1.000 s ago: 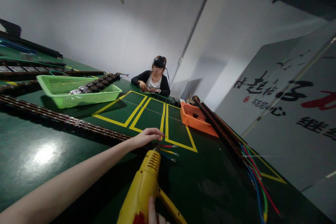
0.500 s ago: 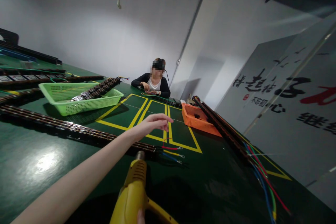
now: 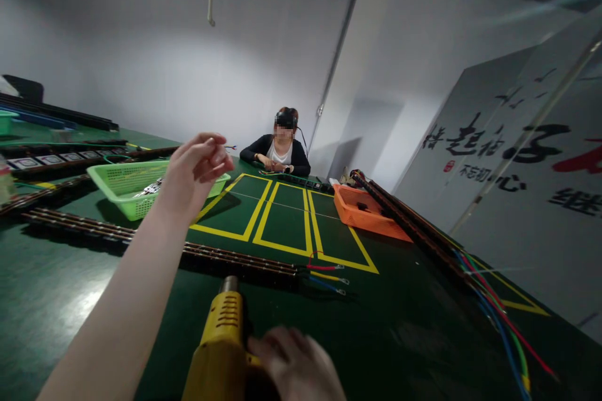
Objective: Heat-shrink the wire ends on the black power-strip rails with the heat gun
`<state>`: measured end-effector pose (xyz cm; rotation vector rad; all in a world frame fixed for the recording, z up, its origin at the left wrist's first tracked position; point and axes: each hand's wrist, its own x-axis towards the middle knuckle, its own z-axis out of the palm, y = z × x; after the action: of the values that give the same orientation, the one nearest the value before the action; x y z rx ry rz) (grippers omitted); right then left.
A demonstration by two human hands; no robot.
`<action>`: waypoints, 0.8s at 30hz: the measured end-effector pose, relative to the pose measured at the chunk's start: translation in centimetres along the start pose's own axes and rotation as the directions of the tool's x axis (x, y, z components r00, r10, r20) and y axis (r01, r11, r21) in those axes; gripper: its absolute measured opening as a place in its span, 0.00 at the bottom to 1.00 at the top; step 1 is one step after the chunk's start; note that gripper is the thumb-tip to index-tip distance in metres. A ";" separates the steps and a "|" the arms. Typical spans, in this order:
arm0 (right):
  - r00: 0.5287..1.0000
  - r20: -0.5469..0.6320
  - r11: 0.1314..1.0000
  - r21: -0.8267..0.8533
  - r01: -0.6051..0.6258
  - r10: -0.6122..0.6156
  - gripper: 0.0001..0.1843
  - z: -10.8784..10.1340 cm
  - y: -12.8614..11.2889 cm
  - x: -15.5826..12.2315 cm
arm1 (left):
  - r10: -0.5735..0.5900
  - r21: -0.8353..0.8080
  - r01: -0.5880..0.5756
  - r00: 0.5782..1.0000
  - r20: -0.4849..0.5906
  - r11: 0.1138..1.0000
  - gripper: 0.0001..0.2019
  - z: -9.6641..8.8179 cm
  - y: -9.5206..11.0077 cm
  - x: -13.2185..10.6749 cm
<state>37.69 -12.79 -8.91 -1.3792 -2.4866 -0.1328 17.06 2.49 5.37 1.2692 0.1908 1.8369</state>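
Observation:
My left hand is raised over the near corner of the green basket. Its fingers are loosely bent and apart, with nothing visible in them. Low in the view, my right hand, slightly blurred, is wrapped round the handle of a yellow heat gun. The gun's metal nozzle points away from me, at the near side of a long dark strip bundle. Red, yellow and blue wires with ring lugs come out of the bundle's right end.
Across the green table a person sits with hands over some wires. An orange basket stands at the right, beside long strips with coloured wires. More strips lie at the left. Yellow tape marks rectangles.
My left hand has moved left and up from above the taped rectangles to in front of the green basket. My right hand has come further into view, and the heat gun has shifted slightly left.

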 end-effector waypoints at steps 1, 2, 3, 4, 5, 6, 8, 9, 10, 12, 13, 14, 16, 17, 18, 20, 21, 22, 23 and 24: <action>0.999 0.017 0.999 0.010 -0.048 0.047 0.27 -0.5 0.7 1.4 | 0.032 -0.013 -0.032 0.999 -0.033 0.999 0.03 -0.2 0.5 0.1; 0.995 0.031 0.996 0.011 -0.092 0.091 0.25 -0.9 1.5 2.8 | 0.069 -0.020 -0.070 0.995 -0.074 0.997 0.03 -0.5 0.9 0.2; 0.994 0.037 0.995 0.006 -0.100 0.099 0.22 -1.1 2.4 4.3 | 0.108 -0.025 -0.112 0.987 -0.121 0.993 0.05 -0.7 1.3 0.3; 0.993 0.050 0.994 -0.003 -0.106 0.106 0.23 -1.0 3.4 5.7 | 0.145 -0.028 -0.151 0.975 -0.168 0.988 0.07 -0.9 1.6 0.4; 0.992 0.069 0.995 -0.014 -0.103 0.104 0.26 -0.7 4.5 7.1 | 0.177 -0.031 -0.188 0.960 -0.217 0.982 0.09 -1.1 1.9 0.5; 0.990 0.101 0.995 -0.023 -0.095 0.097 0.29 -0.2 5.7 8.3 | 0.200 -0.032 -0.215 0.944 -0.261 0.976 0.10 -1.4 2.2 0.5; 0.980 0.186 0.997 -0.036 -0.069 0.075 0.31 1.0 7.8 10.1 | 0.216 -0.034 -0.241 0.917 -0.335 0.970 0.12 -2.0 2.6 0.6; 0.973 0.221 0.997 -0.043 -0.057 0.065 0.30 1.7 8.6 10.7 | 0.216 -0.034 -0.245 0.905 -0.368 0.969 0.12 -2.4 2.8 0.7; 0.968 0.245 0.997 -0.052 -0.049 0.061 0.30 2.2 9.3 11.2 | 0.218 -0.035 -0.253 0.890 -0.400 0.967 0.12 -2.8 2.9 0.8; 0.958 0.282 0.996 -0.078 -0.036 0.057 0.26 2.6 10.1 11.6 | 0.229 -0.037 -0.276 0.857 -0.461 0.960 0.11 -3.5 3.3 0.9; 0.954 0.295 0.995 -0.095 -0.031 0.058 0.25 2.5 10.3 11.6 | 0.237 -0.033 -0.290 0.838 -0.491 0.956 0.11 -3.9 3.4 1.0; 0.950 0.306 0.993 -0.113 -0.025 0.058 0.24 2.3 10.3 11.6 | 0.243 -0.028 -0.301 0.820 -0.518 0.953 0.11 -4.2 3.5 1.1; 0.948 0.314 0.988 -0.152 -0.011 0.059 0.22 1.2 10.3 11.3 | 0.242 -0.021 -0.305 0.794 -0.557 0.952 0.10 -4.8 3.7 1.2; 0.950 0.307 0.985 -0.175 -0.006 0.061 0.22 0.4 10.3 11.0 | 0.236 -0.022 -0.301 0.786 -0.571 0.953 0.10 -5.0 3.8 1.3; 0.954 0.294 0.980 -0.200 -0.003 0.063 0.22 -0.5 10.4 10.7 | 0.230 -0.026 -0.300 0.781 -0.581 0.954 0.10 -5.1 3.9 1.3; 0.964 0.257 0.966 -0.260 -0.001 0.071 0.22 -2.6 10.8 9.9 | 0.226 -0.029 -0.304 0.767 -0.601 0.952 0.09 -5.3 4.2 1.3; 0.969 0.235 0.956 -0.293 -0.001 0.073 0.22 -3.8 11.2 9.4 | 0.226 -0.030 -0.306 0.762 -0.607 0.951 0.09 -5.3 4.2 1.3; 0.974 0.212 0.945 -0.328 -0.002 0.075 0.22 -5.0 11.7 8.9 | 0.226 -0.030 -0.308 0.758 -0.612 0.951 0.09 -5.4 4.3 1.4; 0.980 0.185 0.931 -0.366 -0.005 0.078 0.21 -6.2 12.2 8.3 | 0.228 -0.029 -0.310 0.756 -0.614 0.950 0.09 -5.4 4.3 1.4; 0.984 0.157 0.915 -0.404 -0.011 0.081 0.20 -7.5 12.8 7.6 | 0.228 -0.026 -0.308 0.756 -0.614 0.951 0.09 -5.4 4.2 1.4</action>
<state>46.29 -1.39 -0.26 -1.6685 -2.6674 -0.5692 10.12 2.75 6.18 0.5948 0.2408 2.4302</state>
